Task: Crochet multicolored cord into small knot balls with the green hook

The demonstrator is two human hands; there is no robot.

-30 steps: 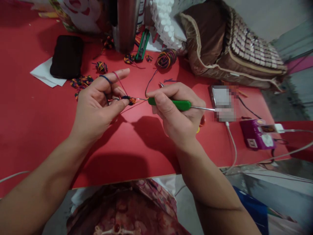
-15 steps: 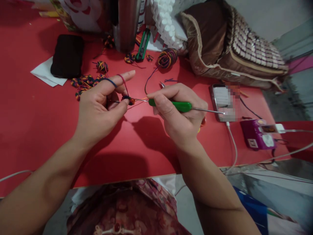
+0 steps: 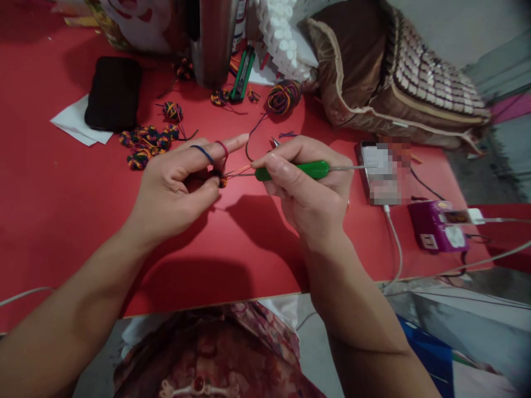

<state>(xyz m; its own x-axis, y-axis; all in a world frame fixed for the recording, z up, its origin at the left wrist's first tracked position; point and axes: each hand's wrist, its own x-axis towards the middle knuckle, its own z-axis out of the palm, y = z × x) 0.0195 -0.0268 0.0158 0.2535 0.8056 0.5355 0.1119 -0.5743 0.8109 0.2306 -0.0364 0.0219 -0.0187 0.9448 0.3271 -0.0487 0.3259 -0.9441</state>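
Note:
Between thumb and fingers, my left hand pinches a small multicoloured crochet piece. Yarn loops around its stretched index finger, showing blue and pink. My right hand grips the green handle of a crochet hook, whose thin metal shaft points left to the piece; its tip is too small to make out. A dark strand runs from near my right fingertips up to a multicoloured yarn ball. Several finished-looking crocheted bits lie behind my left hand, with a smaller yarn bundle beyond them.
On the red table lie a black phone on white paper, a green box cutter and a plugged-in phone. A metal flask, brown cushion and purple box stand around the edges.
My left index finger has shifted right and slightly down, nearer my right hand. The hook's rear shaft has tilted up to nearly level. Both hands keep their hold.

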